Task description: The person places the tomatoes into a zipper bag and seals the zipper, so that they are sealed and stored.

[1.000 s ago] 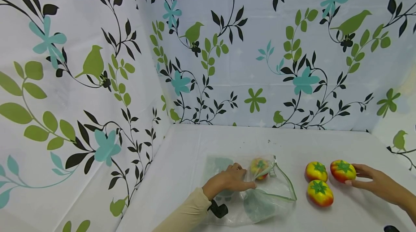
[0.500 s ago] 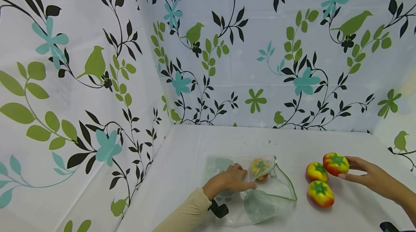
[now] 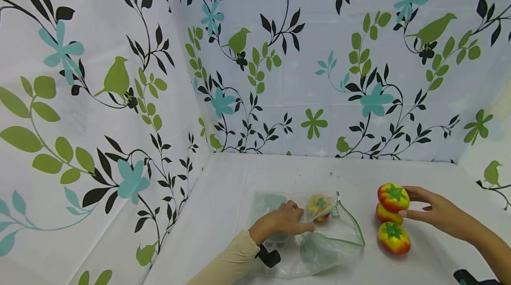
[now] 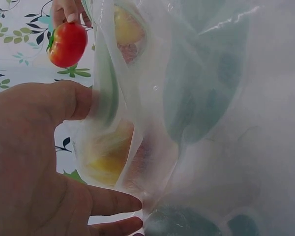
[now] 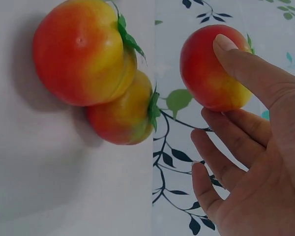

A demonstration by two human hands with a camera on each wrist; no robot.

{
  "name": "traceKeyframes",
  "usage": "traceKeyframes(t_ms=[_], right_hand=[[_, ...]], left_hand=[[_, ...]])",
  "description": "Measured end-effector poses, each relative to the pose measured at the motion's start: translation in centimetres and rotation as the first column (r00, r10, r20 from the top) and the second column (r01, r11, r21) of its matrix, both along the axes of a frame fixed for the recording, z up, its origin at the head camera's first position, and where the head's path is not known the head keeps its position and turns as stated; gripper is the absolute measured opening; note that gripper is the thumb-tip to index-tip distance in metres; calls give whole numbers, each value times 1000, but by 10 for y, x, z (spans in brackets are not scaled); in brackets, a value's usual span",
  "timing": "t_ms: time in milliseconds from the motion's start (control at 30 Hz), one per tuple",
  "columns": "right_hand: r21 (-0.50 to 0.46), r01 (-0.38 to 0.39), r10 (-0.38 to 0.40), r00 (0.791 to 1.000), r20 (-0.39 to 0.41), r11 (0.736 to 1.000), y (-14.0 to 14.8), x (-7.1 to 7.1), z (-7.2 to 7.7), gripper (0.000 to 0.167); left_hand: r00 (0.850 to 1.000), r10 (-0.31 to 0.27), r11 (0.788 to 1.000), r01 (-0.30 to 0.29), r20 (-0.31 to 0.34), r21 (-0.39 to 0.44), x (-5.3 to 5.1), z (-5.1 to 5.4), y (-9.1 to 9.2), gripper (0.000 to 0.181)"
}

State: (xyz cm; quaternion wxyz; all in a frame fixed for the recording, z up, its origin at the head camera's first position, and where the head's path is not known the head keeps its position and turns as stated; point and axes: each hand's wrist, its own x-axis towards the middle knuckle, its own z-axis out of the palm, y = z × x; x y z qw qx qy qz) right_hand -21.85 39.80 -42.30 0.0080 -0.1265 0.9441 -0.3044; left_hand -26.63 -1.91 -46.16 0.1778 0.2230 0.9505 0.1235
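clear plastic bag [image 3: 339,232] with a green-lined mouth on its right side lies on the white bench [image 3: 231,178]. pale teal patches show on the bag or through it; i cannot tell which. well to the bag's left hangs a white cloth [image 3: 80,121] printed with leaves, birds and blue flowers, and a like-patterned rear cloth [image 3: 279,112] stands behind the bag, past the bench's far edge.

at the bag's left a beige sleeve [image 3: 227,258] comes in from the near side, with a black device [image 3: 268,257] at its wrist. the left hand [image 3: 281,220] rests on the bag with its fingers [image 4: 115,201] spread: in the left wrist view the thumb touches the plastic near the mouth, well apart from the straight fingers, which touch it lower down. inside the bag, just beyond the thumb, is the bagged tomato [image 3: 318,207], red and yellow, hazy under the film. a second yellow-red patch shows through the plastic in the left wrist view; whether inside the bag or behind it i cannot tell.

right of the bag's mouth the near tomato [image 3: 394,238] lies on the bench, with the far tomato [image 3: 388,216] just beyond it, partly hidden. the held tomato [image 3: 393,197], green calyx showing, is in the air right of the bag. the right hand [image 3: 437,214], farthest right of the bag, pinches it between thumb and two fingers; the other two are apart from it.
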Motion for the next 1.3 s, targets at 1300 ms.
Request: traceKeyframes(t_ms=[1300], right_hand=[[-118,-162,176,977,118,980,-81,8,-2,71]], left_hand=[[999,-10,1000,10,38,3,-2,0,-2,78]])
